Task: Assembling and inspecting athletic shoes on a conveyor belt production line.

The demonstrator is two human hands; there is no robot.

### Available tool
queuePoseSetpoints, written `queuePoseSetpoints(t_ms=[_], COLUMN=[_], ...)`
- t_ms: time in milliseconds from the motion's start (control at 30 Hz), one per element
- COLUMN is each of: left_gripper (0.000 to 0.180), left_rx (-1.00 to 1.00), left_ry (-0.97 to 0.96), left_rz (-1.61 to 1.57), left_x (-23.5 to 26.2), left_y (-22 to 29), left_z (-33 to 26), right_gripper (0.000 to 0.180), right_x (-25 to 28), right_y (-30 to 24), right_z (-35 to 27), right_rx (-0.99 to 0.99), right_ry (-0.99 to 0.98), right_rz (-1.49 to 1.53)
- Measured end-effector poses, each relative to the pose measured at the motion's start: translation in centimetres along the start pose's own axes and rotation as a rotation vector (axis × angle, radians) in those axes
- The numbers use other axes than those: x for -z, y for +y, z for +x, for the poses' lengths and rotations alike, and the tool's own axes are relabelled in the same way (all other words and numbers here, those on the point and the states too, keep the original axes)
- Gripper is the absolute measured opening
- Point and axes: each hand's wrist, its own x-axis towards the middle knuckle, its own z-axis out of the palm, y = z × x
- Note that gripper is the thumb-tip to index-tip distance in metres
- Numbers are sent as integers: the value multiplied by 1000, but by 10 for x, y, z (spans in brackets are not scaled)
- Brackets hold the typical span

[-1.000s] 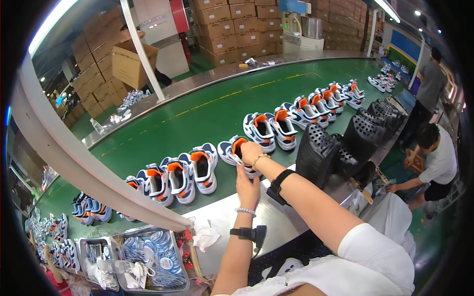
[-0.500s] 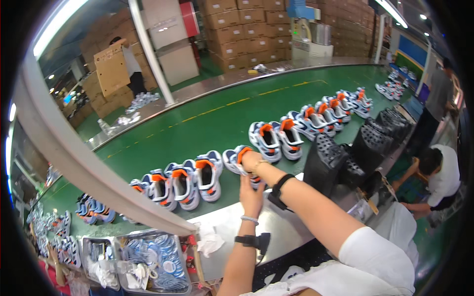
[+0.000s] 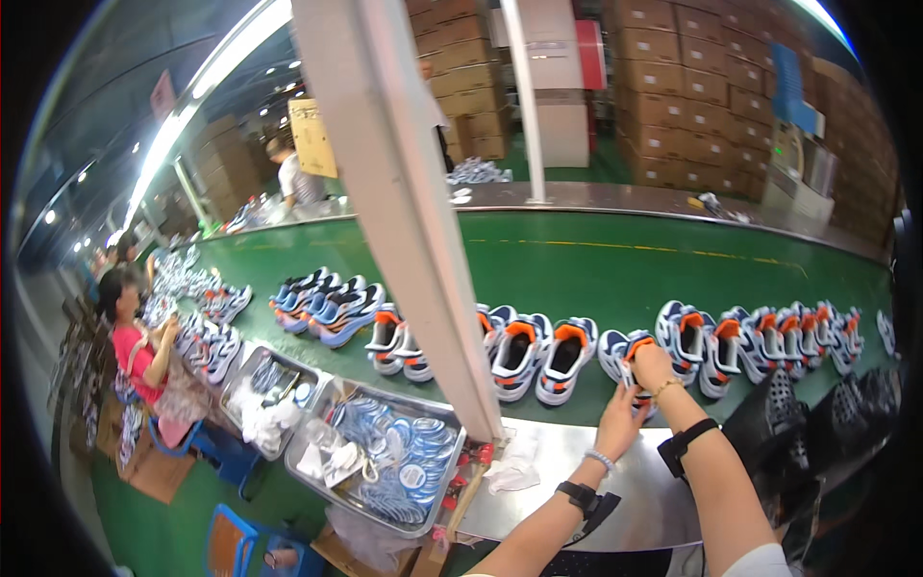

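A white, navy and orange sneaker stands at the near edge of the green conveyor belt, between other sneakers of the same kind. My right hand reaches down into its opening from above; the fingertips are hidden inside. At the heel side, my left hand grips the shoe from the near side, its fingers partly hidden. A matching pair of sneakers stands just left of my hands. Another pair is just to the right.
A pale upright post rises left of my hands. Metal trays with blue-and-white pieces stand lower left. Under my forearms lies a steel ledge with a crumpled white cloth. Black lasts stand right. A co-worker in red sits far left.
My view has swung left, so belt, post and hands appear further right, and the trays and a seated co-worker show more fully. Both hands remain on the sneaker.
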Motion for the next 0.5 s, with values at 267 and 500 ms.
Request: queuePoseSetpoints(t_ms=[267,500], left_gripper=[31,44], left_rx=[-110,-167], left_ry=[115,403], left_rz=[46,162], left_x=[8,28], left_y=[-4,-24], left_z=[9,28], right_gripper=[28,27], right_x=[40,224], right_y=[-18,-45], right_z=[-26,-206], right_rx=[68,504], right_ry=[96,-25], right_rz=[190,407])
